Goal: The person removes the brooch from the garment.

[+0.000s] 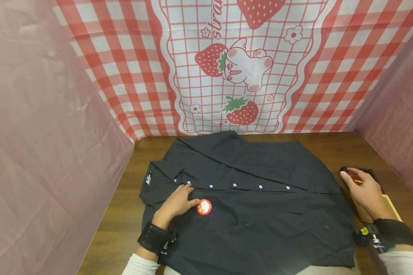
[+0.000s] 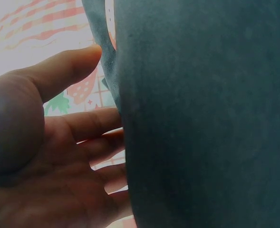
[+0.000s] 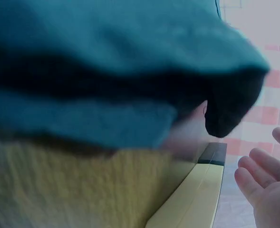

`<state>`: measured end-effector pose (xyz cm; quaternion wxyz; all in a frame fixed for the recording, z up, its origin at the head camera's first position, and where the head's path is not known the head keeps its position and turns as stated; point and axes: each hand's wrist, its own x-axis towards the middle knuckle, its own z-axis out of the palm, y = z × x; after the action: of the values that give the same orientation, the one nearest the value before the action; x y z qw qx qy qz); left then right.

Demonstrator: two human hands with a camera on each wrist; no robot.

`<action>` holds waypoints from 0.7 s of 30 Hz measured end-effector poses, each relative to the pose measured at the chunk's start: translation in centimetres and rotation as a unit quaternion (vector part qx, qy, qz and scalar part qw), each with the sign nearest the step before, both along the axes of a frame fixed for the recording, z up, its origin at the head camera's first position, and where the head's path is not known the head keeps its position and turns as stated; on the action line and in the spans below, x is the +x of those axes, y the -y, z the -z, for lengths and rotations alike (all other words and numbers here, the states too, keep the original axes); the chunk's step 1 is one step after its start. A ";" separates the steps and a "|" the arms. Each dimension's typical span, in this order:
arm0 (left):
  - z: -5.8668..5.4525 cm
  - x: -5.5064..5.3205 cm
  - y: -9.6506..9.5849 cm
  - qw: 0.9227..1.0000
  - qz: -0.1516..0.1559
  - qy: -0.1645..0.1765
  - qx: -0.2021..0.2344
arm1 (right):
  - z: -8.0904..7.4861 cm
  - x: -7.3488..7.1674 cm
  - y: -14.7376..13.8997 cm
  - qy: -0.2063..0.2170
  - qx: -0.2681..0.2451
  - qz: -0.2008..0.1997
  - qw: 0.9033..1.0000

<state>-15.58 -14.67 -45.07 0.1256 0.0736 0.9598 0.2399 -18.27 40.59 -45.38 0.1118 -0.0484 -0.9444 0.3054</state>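
Note:
A dark button-up shirt (image 1: 261,214) is spread on the table, collar to the left, with white buttons along its front. My left hand (image 1: 179,200) rests on it near the collar, fingers extended and touching the cloth. Beside the left thumb lies a round red badge (image 1: 204,207) with a bright, shiny middle. At the right, my right hand (image 1: 366,191) hovers over a black-edged box (image 1: 363,170) with something red and yellow inside, partly hidden by the hand. In the right wrist view those fingers (image 3: 258,171) are relaxed with nothing between them.
A tan box or tray (image 1: 392,208) extends under the right hand, just off the shirt's right edge. The wooden table (image 1: 115,214) meets a strawberry-printed checked cloth (image 1: 241,76) at the back. Pink curtains (image 1: 51,133) hang at both sides.

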 end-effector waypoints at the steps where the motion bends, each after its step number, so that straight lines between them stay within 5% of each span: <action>1: 0.0 0.0 0.0 1.000 -0.001 0.000 -0.001 | 0.0 0.0 0.1 -0.004 0.000 0.000 1.000; 13: 0.1 -0.1 -0.1 1.000 -0.001 0.002 -0.004 | 0.4 0.1 1.1 -0.027 0.001 -0.006 1.000; 21: 0.2 -0.1 -0.1 1.000 -0.001 -0.002 -0.003 | 0.1 0.3 2.0 -0.062 -0.044 -0.045 0.996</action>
<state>-15.63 -14.54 -45.30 0.1240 0.0730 0.9609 0.2368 -17.97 38.60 -45.45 0.1543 0.0082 -0.9225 0.3536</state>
